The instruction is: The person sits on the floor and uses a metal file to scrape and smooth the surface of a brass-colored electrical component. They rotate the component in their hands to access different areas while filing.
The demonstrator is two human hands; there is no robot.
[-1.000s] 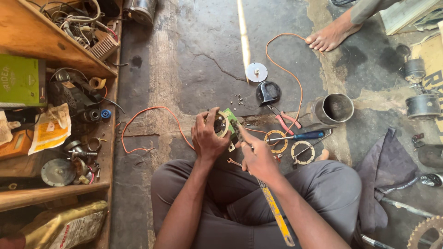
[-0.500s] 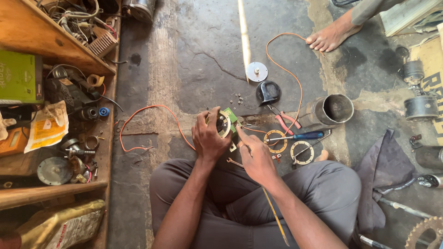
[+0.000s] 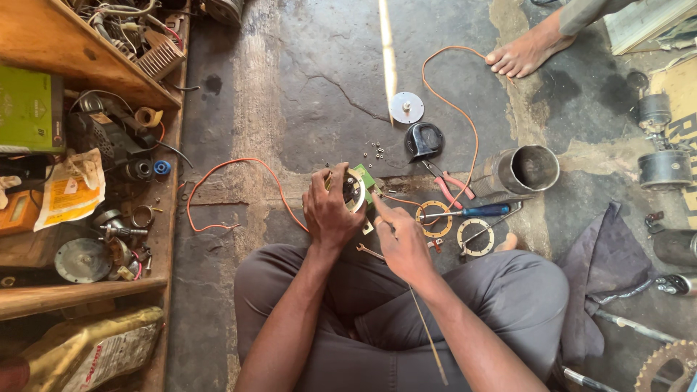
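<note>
Leftward, a green box (image 3: 29, 109) and yellow packet (image 3: 70, 190) sit on the shelf. Left hand (image 3: 330, 210) grips the round motor part (image 3: 356, 190); right hand (image 3: 399, 243), fingers pinched, touches its near-right edge.

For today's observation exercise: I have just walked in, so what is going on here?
A person sits cross-legged on a concrete floor. The left hand grips a small round motor part with a green piece on it, and the right hand touches it with a fingertip. Beside them lie a blue-handled screwdriver, red-handled pliers, two flat rings, small screws and a metal cylinder. Another person's bare foot stands nearby.
</note>
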